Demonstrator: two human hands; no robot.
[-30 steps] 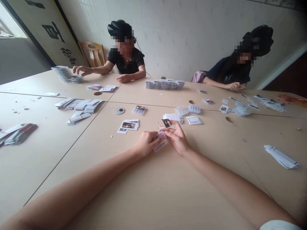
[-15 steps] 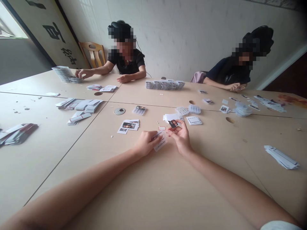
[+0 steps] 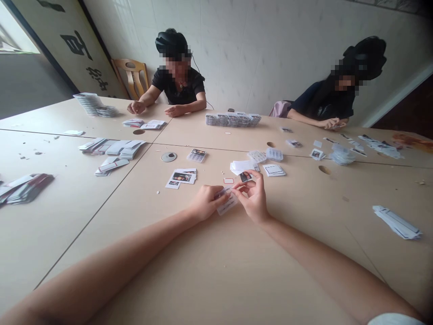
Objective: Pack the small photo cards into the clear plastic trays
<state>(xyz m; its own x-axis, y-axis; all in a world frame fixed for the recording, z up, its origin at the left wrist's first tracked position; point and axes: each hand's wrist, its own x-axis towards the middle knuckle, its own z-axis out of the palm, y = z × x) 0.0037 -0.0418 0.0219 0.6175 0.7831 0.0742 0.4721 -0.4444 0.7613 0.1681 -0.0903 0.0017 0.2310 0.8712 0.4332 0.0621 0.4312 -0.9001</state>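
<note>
My left hand (image 3: 205, 203) is closed on the left side of a small clear plastic case (image 3: 227, 207) with rows of compartments, held low over the table. My right hand (image 3: 255, 198) holds a small dark printed card (image 3: 246, 177) among its raised fingers. Its thumb and a fingertip meet at the case's upper right corner; whether they pinch anything there is too small to tell. Just beyond the case lies a red-bordered label (image 3: 228, 181). White papers (image 3: 239, 167) lie behind the card, and several printed cards (image 3: 182, 177) rest left of my hands.
Clear trays (image 3: 274, 154) and a case with a printed card (image 3: 196, 155) lie ahead. Stacked cases (image 3: 233, 119) stand farther back. Paper piles (image 3: 113, 149) lie left, folded strips (image 3: 397, 222) right. Two people sit opposite; one person's hand (image 3: 136, 107) is near a tall stack (image 3: 88, 104).
My right hand has shifted slightly left, its thumb and fingertip now at the case's corner, and the card has turned. The person opposite on the left has drawn a hand back from the stack.
</note>
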